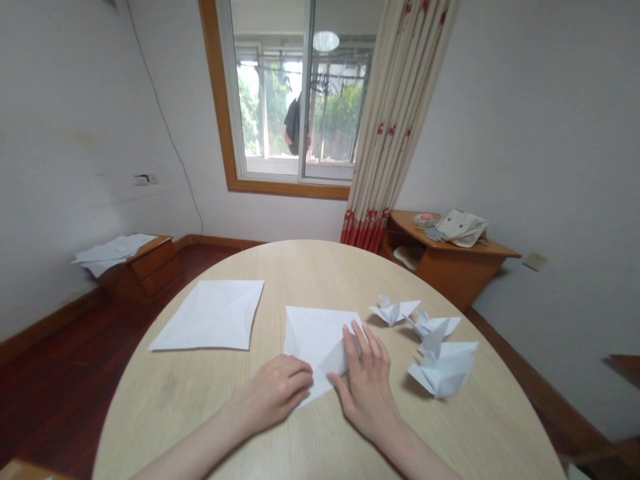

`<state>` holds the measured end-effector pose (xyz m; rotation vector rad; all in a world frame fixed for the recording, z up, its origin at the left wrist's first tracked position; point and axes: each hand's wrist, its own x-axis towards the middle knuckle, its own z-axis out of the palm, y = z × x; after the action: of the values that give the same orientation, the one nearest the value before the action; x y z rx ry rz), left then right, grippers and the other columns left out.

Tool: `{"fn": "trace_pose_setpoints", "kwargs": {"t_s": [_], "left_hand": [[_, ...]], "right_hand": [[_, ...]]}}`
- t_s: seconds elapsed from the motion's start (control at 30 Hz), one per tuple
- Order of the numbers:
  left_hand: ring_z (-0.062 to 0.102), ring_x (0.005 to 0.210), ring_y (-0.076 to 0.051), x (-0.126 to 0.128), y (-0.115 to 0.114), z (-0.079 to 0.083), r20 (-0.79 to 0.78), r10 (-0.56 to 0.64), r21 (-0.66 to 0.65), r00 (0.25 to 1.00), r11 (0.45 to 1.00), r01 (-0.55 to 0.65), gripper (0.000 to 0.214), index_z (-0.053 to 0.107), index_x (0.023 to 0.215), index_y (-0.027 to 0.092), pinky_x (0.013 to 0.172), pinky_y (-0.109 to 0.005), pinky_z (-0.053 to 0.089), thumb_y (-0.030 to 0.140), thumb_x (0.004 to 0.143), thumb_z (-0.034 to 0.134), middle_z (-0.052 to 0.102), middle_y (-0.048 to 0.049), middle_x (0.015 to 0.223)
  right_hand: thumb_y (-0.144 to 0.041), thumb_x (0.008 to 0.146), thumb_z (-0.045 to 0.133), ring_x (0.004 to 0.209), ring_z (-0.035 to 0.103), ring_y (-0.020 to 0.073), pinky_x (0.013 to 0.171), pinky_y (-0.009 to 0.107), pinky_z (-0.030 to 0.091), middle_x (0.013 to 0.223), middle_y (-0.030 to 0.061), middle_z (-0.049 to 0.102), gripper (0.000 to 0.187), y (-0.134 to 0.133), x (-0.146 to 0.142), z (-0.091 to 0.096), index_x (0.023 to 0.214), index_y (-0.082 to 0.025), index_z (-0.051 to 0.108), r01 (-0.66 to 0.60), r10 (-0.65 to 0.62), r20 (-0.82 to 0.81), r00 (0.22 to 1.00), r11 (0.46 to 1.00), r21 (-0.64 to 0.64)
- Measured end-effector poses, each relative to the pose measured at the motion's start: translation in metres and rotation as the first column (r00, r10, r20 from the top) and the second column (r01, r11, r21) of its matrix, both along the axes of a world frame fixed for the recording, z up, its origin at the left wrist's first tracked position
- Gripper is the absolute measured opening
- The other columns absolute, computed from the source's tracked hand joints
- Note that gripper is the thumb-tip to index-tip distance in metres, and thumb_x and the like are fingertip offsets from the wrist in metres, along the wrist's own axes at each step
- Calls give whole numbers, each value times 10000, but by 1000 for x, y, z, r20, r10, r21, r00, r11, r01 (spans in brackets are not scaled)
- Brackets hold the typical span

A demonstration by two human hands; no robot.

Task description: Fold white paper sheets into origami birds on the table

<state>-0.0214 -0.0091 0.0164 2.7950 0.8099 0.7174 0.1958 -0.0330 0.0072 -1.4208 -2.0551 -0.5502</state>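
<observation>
A white sheet of paper (313,330) lies on the round table in front of me, with a flap turned inward along its right side. My left hand (283,390) rests at the sheet's lower left, its fingers curled together over the paper's edge; the fingertips are partly hidden. On the right side, my right hand (367,373) lies with fingers stretched out over the folded flap, thumb apart and pointing toward the middle. To the right of that hand sit three folded paper birds: a far one (393,311), a middle one (433,328) and a near one (445,371).
A stack of square white paper (210,317) lies on the left of the wooden table (200,413). Beyond the table are a small drawer cabinet (155,267) with papers on top, a corner desk (450,267) holding a cloth bag (460,228), a curtain (395,120) and a window.
</observation>
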Motion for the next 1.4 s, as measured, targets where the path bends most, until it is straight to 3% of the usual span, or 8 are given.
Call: {"fn": "trace_pose_setpoints", "kwargs": {"t_s": [0.3,0.53,0.83,1.1,1.4], "left_hand": [[628,1027,-214,1,-1,3,-48,0,29,999,1000,1,187,617,1081,192,991,-430,438,213,933,504,670,-81,1135],[629,1050,-240,0,-3,2,-67,32,58,997,998,-28,213,653,1074,198,980,-438,472,261,937,503,662,-98,1174],[624,1007,-250,3,-5,7,-101,48,83,994,996,-39,209,655,1037,176,931,-425,496,239,942,481,670,-105,1123],[607,1007,-242,4,-5,8,-127,44,96,991,995,-32,247,609,1141,195,944,-436,475,259,954,460,660,-102,1132],[597,1021,-250,3,-4,10,-155,82,111,985,992,-65,280,592,1171,184,959,-446,458,326,973,454,648,-104,1162]], "right_hand": [[-251,909,459,1432,86,366,1063,605,250,1574,188,93,775,-1,-2,-1,1520,-136,-4,-26,25,-21,999,997,-66],[-208,900,444,1432,109,354,1069,592,261,1583,169,63,775,-1,-3,-3,1521,-146,-15,-26,25,-15,1000,997,-70],[-226,913,440,1428,137,331,1079,557,263,1564,183,154,771,2,-2,-6,1518,-125,-27,-16,17,11,1000,997,-80],[-243,928,420,1402,228,304,1075,504,288,1521,176,283,746,4,0,-9,1517,-116,-19,-18,21,26,999,996,-87],[-292,947,417,1287,381,312,1011,464,332,1410,198,430,640,10,4,-11,1488,-89,142,35,-34,33,999,999,-38]]}}
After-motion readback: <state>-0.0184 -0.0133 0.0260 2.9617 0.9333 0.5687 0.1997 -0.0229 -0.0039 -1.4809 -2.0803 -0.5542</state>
